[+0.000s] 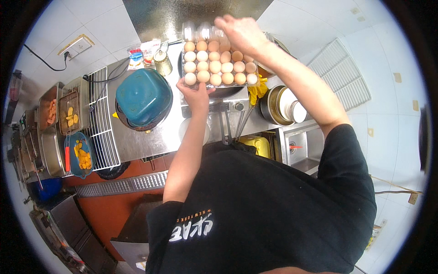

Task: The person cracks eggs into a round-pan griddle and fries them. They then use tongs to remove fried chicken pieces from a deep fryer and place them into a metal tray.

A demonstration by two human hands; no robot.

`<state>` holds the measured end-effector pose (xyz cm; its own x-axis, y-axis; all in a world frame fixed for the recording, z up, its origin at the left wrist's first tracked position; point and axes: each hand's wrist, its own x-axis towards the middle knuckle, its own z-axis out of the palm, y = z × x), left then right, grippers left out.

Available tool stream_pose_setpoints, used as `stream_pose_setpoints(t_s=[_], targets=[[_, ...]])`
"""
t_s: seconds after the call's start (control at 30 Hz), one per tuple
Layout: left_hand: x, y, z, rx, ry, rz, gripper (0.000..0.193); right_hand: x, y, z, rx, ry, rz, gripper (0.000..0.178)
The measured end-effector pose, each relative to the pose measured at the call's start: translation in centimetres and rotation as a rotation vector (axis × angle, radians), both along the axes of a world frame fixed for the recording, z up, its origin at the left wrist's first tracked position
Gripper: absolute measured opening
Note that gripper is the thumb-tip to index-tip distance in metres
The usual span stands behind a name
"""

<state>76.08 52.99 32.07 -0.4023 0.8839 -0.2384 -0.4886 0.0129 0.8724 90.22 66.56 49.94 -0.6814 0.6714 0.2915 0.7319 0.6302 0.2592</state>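
Observation:
A clear plastic egg tray (pixel 188 31) with several rows of light brown eggs (pixel 215 66) is tilted up above the counter. My left hand (pixel 196 92) grips its near edge at the left corner, with the thumb and fingers closed on the rim. Over the tray's far edge is my right hand (pixel 242 34), its fingers curled inward and slightly blurred. Whether those fingers hold anything is hidden. Cups along the far left edge hold no eggs. Beneath the tray, a dark pan (pixel 223 92) shows in part.
A teal square lidded pot (pixel 144 97) stands left on the steel counter (pixel 155 144). A jar (pixel 162 63) and packets (pixel 150 49) are behind it. Trays and a blue basket (pixel 94 160) of food sit far left. Right are metal pots (pixel 270 107), a yellow cloth (pixel 256 92) and a sink (pixel 308 146).

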Motion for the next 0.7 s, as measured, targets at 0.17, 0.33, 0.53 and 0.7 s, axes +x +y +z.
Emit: stream_pose_setpoints(t_s=[0.17,0.33,0.53,0.7], targets=[[0.2,0.0,0.6,-0.064,-0.005,0.043,0.058,1.4,7.1,6.8,0.136,0.091,-0.089,0.017],[0.7,0.0,0.8,-0.116,-0.08,0.021,0.061,7.5,7.9,11.8,0.212,0.55,-0.181,0.034],[-3.4,-2.7,1.7,-0.081,-0.237,-0.153,0.091,12.2,-0.3,8.8,-0.713,1.402,-0.151,0.05],[-11.1,-12.9,5.6,0.296,-0.429,-0.392,0.103,2.1,-11.6,2.4,-1.156,1.503,-0.024,0.066]])
